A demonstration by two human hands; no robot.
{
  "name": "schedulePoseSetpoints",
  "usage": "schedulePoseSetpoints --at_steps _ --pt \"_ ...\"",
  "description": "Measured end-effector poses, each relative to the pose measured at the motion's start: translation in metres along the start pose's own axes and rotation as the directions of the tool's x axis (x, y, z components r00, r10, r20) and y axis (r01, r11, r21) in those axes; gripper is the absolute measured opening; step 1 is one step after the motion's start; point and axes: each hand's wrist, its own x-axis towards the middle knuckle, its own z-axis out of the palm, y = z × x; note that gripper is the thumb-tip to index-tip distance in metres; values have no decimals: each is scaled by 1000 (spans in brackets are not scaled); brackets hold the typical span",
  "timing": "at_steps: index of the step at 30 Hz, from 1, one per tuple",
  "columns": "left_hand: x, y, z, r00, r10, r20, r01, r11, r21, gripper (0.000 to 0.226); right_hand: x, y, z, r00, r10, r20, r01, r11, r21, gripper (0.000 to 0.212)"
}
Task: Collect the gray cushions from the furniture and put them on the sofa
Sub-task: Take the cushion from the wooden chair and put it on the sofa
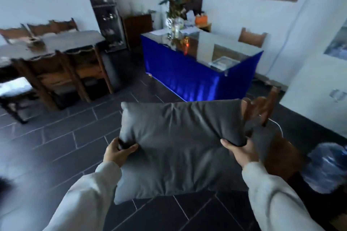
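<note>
A large gray cushion [178,142] hangs in the air in front of me, above the dark tiled floor. My left hand [117,151] grips its left edge. Its right edge is pinched by my right hand [239,151]. Another gray cushion [262,138] lies partly hidden behind the first, on a wooden chair [262,107] at the right. No sofa is in view.
A table draped in blue cloth [187,78] with a glass top stands ahead. A dark wooden dining table [62,41] with chairs is at the left. A blue plastic bag [326,167] lies at the right. A dark cabinet [105,9] stands at the back wall.
</note>
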Motion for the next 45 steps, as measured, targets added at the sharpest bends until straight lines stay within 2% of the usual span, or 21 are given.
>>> schedulePoseSetpoints --at_steps 4,7,11,16,19,23,25,30,35,41,45 --pt "34 8 -96 982 33 -185 -57 991 -122 37 9 -95 100 976 -150 158 147 989 30 100" --pt "63 12 -162 949 46 -311 -109 976 -190 32 9 -153 177 932 -255 259 257 966 26 99" --pt "109 4 -244 903 19 -430 -135 961 -240 31 11 -218 288 845 -385 371 390 919 66 98" --pt "170 -11 -327 806 -112 -581 -174 894 -414 33 14 -300 441 694 -500 518 508 850 140 88" --pt "194 -26 -378 736 -188 -650 -182 870 -458 34 -2 -344 529 608 -511 608 550 823 142 95" --pt "199 -61 -442 650 -250 -718 -183 865 -467 37 -41 -387 637 479 -524 705 614 773 157 85" --pt "199 -83 -474 606 -297 -738 -184 850 -494 35 -68 -400 690 422 -524 739 633 755 174 89" --pt "214 -146 -572 507 -369 -779 -186 836 -517 34 -154 -415 824 334 -496 801 637 745 195 93" --pt "223 -196 -695 448 -388 -805 -170 848 -502 48 -252 -423 948 272 -472 839 624 750 219 85" --pt "215 -239 -834 420 -414 -808 -74 872 -485 58 -369 -442 1071 181 -389 903 605 768 209 105" --pt "217 -281 -900 351 -472 -809 -73 847 -526 68 -431 -450 1146 125 -339 932 603 772 200 107"
